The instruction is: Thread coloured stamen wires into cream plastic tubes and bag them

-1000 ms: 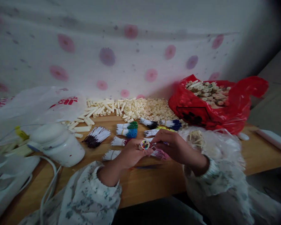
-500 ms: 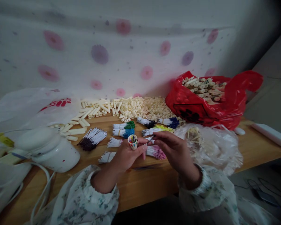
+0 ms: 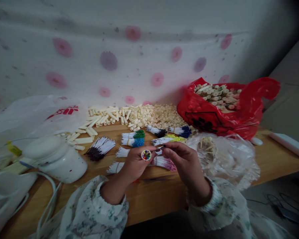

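My left hand (image 3: 134, 166) is wrapped round a cream pen barrel (image 3: 142, 155). Its open end faces me and shows several coloured tips inside. Close by on the right, my right hand (image 3: 183, 162) pinches a thin dark-ended stick (image 3: 159, 148), which looks like a pen refill; its other end runs to my left fingertips. Bundles of white refills lie around the hands: green-ended (image 3: 133, 134), blue-ended (image 3: 132, 142), pink-ended (image 3: 165, 163), yellow-ended (image 3: 161, 141), black-ended (image 3: 156, 131) and navy-ended (image 3: 180, 131). A loose dark-ended pile (image 3: 100, 148) lies to the left.
Cream tubes (image 3: 107, 116) and small cream parts (image 3: 154, 115) are heaped along the back. On the right stand a red bag (image 3: 201, 118) of filled barrels and a clear plastic bag (image 3: 226, 162). A white appliance (image 3: 62, 164) with a cable sits at left on the wooden table (image 3: 159, 202).
The pen barrel has tilted so its open end faces me more directly. My right hand has come slightly nearer to my left with the thin stick. The whole view has shifted a little.
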Tool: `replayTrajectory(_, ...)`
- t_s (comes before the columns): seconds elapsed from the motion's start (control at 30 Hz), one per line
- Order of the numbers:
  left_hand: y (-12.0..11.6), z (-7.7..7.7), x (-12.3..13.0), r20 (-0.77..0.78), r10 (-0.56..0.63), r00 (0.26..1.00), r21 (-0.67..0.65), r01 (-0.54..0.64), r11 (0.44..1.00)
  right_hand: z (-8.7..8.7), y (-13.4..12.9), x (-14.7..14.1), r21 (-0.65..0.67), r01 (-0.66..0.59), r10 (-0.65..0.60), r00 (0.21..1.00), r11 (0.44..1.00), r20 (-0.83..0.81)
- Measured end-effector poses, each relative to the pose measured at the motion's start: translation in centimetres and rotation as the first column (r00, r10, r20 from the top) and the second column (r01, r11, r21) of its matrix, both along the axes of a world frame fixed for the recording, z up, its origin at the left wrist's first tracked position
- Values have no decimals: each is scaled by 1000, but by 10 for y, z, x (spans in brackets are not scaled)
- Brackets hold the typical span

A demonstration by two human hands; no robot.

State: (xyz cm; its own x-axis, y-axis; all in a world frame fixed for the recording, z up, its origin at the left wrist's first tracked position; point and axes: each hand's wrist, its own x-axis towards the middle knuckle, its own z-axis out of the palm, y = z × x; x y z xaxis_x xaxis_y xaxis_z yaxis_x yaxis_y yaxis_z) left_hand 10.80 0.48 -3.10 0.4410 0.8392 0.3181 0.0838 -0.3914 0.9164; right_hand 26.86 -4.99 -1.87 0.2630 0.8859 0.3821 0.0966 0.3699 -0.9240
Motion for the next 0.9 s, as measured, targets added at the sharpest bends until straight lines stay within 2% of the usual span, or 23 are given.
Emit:
replayTrajectory(0.13, -1, 2, 0, 16, -7, 1000, 39, 7, 999, 5, 1, -4, 69, 63, -74, 983, 996, 169)
replayTrajectory(0.2, -1, 3, 0, 35, 5, 999, 77, -8, 997, 13, -4, -3, 127, 118, -151, 942, 985, 299)
replayTrajectory(0.27, 0, 2, -1, 48, 45, 998, 115, -50, 992, 26, -15, 1, 244, 199, -287, 866, 949, 410)
replayTrajectory(0.37, 2, -2, -4, 48, 127, 991, 158, -133, 978, 51, -42, 12, 427, 284, -472, 765, 858, 439)
replayTrajectory(0.4, 2, -3, -5, 46, 153, 987, 181, -158, 971, 58, -53, 15, 446, 284, -485, 753, 849, 445)
replayTrajectory(0.47, 4, -6, -6, 28, 196, 980, 236, -197, 951, 69, -71, 19, 443, 204, -435, 734, 873, 521)
replayTrajectory(0.57, 7, -9, -8, 3, 215, 977, 309, -205, 929, 73, -86, 15, 447, 96, -380, 699, 889, 606)
replayTrajectory(0.77, 10, -10, -9, 30, 160, 987, 409, -158, 899, 67, -76, -15, 515, 184, -479, 701, 837, 528)
replayTrajectory(0.9, 10, -13, -9, 41, 157, 987, 390, -161, 907, 70, -66, -22, 550, 136, -472, 702, 824, 533)
